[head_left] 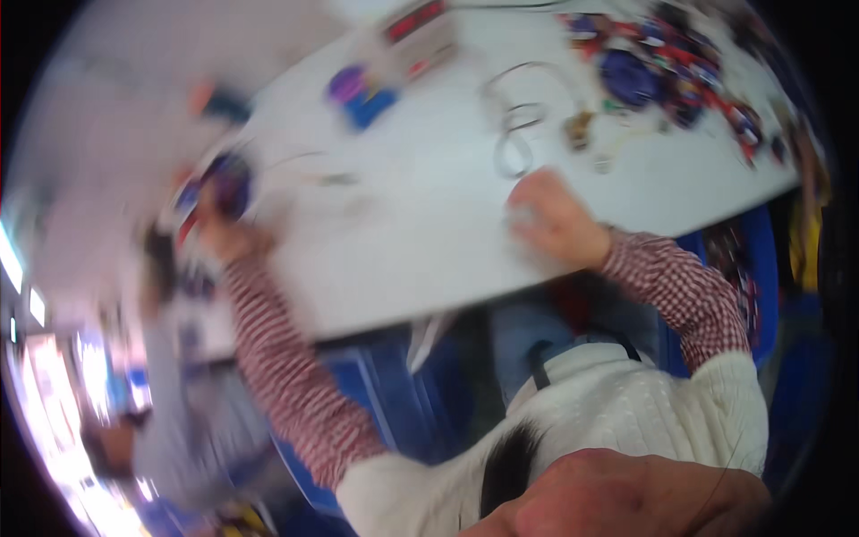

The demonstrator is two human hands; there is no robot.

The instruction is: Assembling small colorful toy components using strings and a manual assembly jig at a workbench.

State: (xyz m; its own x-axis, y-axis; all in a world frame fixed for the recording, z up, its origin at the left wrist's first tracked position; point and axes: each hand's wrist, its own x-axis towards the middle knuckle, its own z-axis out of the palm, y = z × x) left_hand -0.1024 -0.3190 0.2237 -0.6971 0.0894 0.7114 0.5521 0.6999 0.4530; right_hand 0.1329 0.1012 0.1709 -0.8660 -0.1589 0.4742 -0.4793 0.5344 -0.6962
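Note:
My left hand point(224, 231) is stretched out to the table's left end. It reaches a dark purple-blue round thing point(231, 183), with red bits beside it. Motion smears its fingers, so I cannot tell whether it grips that thing. My right hand point(557, 219) rests low over the white table point(403, 242) near its front edge. Its fingers are curled in, and whatever they may hold is hidden. Just beyond it lies a looped thin cable point(514, 148), with a small brownish piece point(579, 130) to the right.
A pile of red, dark and purple parts point(667, 76) covers the far right. A box-shaped device with a red display point(420, 40) stands at the back, near a blue and purple item point(365, 98). A blue bin point(761, 268) is at right; a person in grey point(201, 421) sits at left.

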